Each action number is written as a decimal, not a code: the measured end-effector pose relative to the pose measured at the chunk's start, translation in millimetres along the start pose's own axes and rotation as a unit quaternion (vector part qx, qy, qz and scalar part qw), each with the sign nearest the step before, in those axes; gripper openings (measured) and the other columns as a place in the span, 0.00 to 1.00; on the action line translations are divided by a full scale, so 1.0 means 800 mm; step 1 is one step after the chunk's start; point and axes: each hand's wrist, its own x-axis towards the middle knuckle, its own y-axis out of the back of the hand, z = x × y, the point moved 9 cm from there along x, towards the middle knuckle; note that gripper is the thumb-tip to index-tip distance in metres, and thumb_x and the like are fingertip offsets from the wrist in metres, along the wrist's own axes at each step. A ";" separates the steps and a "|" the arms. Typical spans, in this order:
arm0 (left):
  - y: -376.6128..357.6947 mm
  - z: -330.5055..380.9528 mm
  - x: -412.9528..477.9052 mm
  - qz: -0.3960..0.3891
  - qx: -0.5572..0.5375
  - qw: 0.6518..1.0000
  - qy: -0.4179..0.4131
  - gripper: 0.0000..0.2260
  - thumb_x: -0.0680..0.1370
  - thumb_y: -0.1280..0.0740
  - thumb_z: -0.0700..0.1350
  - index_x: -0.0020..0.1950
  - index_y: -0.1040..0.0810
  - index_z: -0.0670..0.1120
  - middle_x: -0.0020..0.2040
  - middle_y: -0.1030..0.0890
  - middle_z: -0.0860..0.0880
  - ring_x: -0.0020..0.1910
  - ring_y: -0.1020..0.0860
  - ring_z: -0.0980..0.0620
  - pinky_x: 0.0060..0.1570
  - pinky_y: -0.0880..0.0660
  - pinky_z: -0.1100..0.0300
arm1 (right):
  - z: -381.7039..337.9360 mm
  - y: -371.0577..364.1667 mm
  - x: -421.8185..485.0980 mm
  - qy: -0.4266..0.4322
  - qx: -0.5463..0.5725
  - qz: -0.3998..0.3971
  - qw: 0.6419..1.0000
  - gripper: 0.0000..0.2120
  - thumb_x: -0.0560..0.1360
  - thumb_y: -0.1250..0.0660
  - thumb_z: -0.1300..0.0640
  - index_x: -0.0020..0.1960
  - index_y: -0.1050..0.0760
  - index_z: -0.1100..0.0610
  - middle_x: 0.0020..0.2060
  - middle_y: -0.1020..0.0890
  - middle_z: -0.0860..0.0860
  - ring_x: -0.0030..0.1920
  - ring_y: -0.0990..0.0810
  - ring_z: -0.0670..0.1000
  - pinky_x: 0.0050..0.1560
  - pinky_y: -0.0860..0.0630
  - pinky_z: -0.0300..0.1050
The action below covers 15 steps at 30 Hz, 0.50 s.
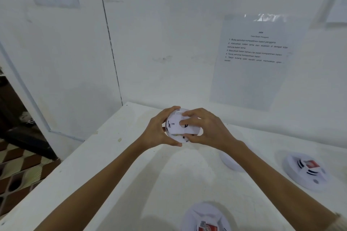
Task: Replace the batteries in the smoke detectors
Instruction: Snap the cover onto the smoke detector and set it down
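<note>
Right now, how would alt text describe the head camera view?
A left hand and right hand grip a round white smoke detector above a white table. A second detector and a third detector, both red-labelled, lie on it; a printed notice hangs behind.

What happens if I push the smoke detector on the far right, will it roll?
Probably not: that smoke detector lies flat on the table, so it should slide. Its plastic shell looks stiff, not floppy. Wide and low, it seems unlikely to tip.

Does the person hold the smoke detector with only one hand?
No, the left hand and the right hand both grip the smoke detector from its sides.
</note>
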 end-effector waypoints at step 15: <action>-0.002 0.002 0.000 0.001 -0.018 1.000 0.023 0.43 0.56 0.19 0.34 0.64 0.33 0.56 0.62 0.27 0.59 0.57 0.27 0.66 0.46 0.25 0.70 | 0.028 0.007 0.008 -0.142 0.108 0.072 0.981 0.12 0.73 0.41 0.51 0.46 0.20 0.52 0.41 0.19 0.46 0.42 0.23 0.46 0.39 0.26 0.40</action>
